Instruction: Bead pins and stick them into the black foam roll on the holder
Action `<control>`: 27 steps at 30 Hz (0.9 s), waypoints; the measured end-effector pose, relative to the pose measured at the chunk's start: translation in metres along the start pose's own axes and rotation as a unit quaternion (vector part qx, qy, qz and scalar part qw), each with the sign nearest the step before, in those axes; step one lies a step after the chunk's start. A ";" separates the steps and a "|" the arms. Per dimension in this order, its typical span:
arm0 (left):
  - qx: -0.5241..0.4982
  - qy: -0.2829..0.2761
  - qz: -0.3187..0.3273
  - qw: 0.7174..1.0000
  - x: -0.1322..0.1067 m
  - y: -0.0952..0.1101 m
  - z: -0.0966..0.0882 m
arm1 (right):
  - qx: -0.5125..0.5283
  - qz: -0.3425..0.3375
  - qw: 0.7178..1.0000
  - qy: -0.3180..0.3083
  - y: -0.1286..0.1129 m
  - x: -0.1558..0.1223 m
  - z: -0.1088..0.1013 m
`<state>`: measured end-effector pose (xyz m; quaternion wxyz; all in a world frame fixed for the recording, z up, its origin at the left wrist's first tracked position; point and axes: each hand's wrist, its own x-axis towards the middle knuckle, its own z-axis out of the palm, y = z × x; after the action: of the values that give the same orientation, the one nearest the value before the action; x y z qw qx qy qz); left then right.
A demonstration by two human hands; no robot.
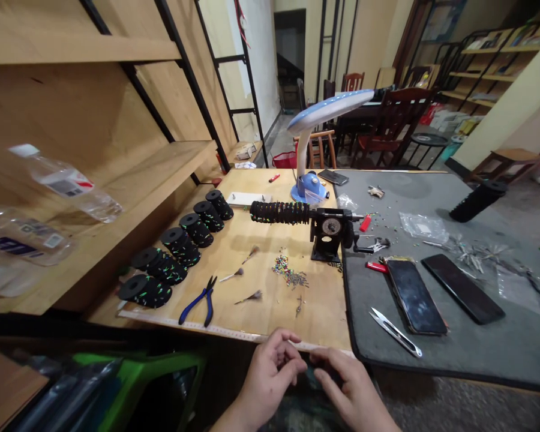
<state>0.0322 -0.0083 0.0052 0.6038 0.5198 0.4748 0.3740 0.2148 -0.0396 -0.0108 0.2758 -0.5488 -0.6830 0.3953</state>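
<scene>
My left hand (272,377) is at the front edge of the wooden table, its fingers curled and thumb pressed toward the forefinger. Close beside it, my right hand (347,381) is closed in a similar pinch. Anything between the fingertips is too small or hidden to make out. Ahead of them on the tabletop lie a small metal piece (299,306) and a pile of coloured beads and tiny metal parts (288,271). Beyond stands a black hand-cranked winder (330,231), carrying a black foam spool (279,212) dotted with coloured bits.
Blue-handled pliers (198,305) and several small brush-like pieces (251,296) lie left. Several black foam spools (144,291) line the left edge. On the grey mat (333,336) to the right are thread snips (396,333) and phones (416,294). A blue lamp (306,186) stands behind.
</scene>
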 end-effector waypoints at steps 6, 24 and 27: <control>-0.033 0.124 0.041 0.991 -0.002 0.001 -0.008 | 0.181 -0.047 0.982 -0.034 -0.037 0.039 0.021; 0.035 0.406 0.066 0.911 -0.009 -0.027 -0.104 | -0.291 -0.170 0.935 -0.107 -0.039 0.096 0.060; 0.140 0.364 0.092 0.916 -0.025 -0.036 -0.101 | -0.326 -0.180 0.921 -0.117 -0.043 0.103 0.064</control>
<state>-0.0728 -0.0108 -0.0264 0.2728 0.4682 0.6593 0.5212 0.1148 0.0411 -0.0143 0.0659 -0.4257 -0.8889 0.1561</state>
